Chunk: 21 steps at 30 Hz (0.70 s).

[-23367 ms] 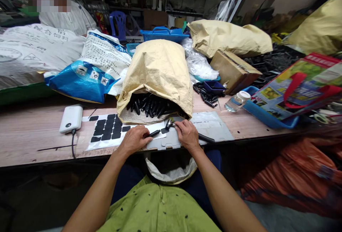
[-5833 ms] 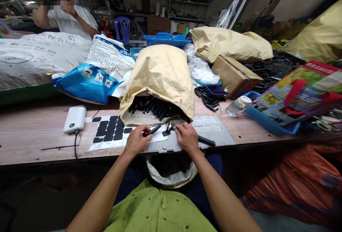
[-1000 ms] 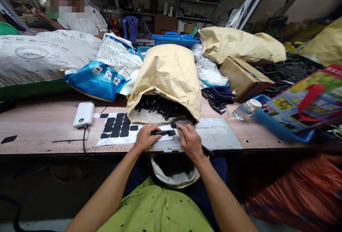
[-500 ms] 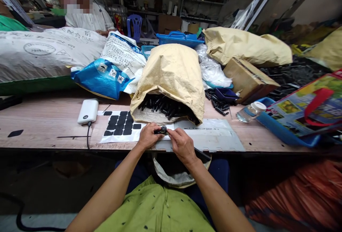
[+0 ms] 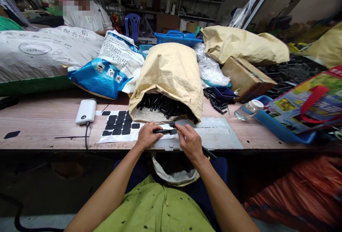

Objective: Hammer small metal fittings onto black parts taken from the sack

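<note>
My left hand [image 5: 148, 135] is closed on a slim black plastic piece [image 5: 164, 131], which points right above the table's front edge. Between the pinched fingers of my right hand [image 5: 190, 141] is a small black round-headed piece [image 5: 172, 124], just above the tip of the slim one. A dark rod [image 5: 210, 153] sticks out beside my right wrist; whether it belongs to the held piece I cannot tell. Behind both hands lies a tan sack [image 5: 171, 64], its mouth facing me, full of black plastic parts [image 5: 160, 105]. A white sheet with black stickers [image 5: 117, 123] lies left of my hands.
A white power bank [image 5: 86, 111] with a cable is at left. To the right are a grey plate [image 5: 221, 132], a clear jar [image 5: 248, 110] and a blue tray [image 5: 288, 134]. An open bag [image 5: 173, 178] hangs at my lap. Another person [image 5: 85, 20] sits across, behind sacks.
My right hand has moved right and slightly up with the round-headed piece, away from my left hand. The slim black piece in my left hand now shows lengthwise.
</note>
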Tool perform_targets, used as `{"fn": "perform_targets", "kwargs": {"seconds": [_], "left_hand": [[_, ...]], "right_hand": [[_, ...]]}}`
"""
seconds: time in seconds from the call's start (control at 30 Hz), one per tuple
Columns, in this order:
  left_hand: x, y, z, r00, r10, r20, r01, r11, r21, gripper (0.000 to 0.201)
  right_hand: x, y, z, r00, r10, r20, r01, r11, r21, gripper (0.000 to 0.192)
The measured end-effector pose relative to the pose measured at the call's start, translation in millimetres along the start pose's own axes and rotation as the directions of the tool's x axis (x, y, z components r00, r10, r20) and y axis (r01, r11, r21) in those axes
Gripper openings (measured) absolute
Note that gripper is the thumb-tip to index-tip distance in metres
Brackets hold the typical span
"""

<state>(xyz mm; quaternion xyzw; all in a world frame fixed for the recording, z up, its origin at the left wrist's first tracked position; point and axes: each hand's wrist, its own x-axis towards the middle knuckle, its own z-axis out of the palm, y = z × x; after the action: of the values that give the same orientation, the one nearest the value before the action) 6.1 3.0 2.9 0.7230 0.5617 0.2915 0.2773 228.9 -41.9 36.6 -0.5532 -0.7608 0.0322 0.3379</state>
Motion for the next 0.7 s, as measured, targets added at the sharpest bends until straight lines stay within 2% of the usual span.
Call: {"fn": "perform_targets", "kwargs": {"seconds": [0.23, 0.33, 0.7], "left_hand": [[-0.4, 2.5, -2.5, 1.000, 0.005, 0.008, -0.006, 1.000, 0.030, 0.022], [-0.1, 1.7, -2.9, 1.000, 0.011, 0.008, -0.011, 0.999, 0.034, 0.021], [0.0, -2.2, -2.4, 1.000, 0.006, 0.010, -0.006, 1.000, -0.005, 0.022]], "right_hand": [[-1.0, 47.8, 4.5, 1.000, 0.009, 0.000, -0.009, 0.995, -0.100, 0.025], [-4.1, 60.5, 8.4, 1.000, 0.013, 0.011, -0.011, 0.990, -0.138, 0.024], [-7.8, 56.8, 10.9, 0.999, 0.042, 0.004, -0.040, 0.980, -0.193, 0.024]]}}
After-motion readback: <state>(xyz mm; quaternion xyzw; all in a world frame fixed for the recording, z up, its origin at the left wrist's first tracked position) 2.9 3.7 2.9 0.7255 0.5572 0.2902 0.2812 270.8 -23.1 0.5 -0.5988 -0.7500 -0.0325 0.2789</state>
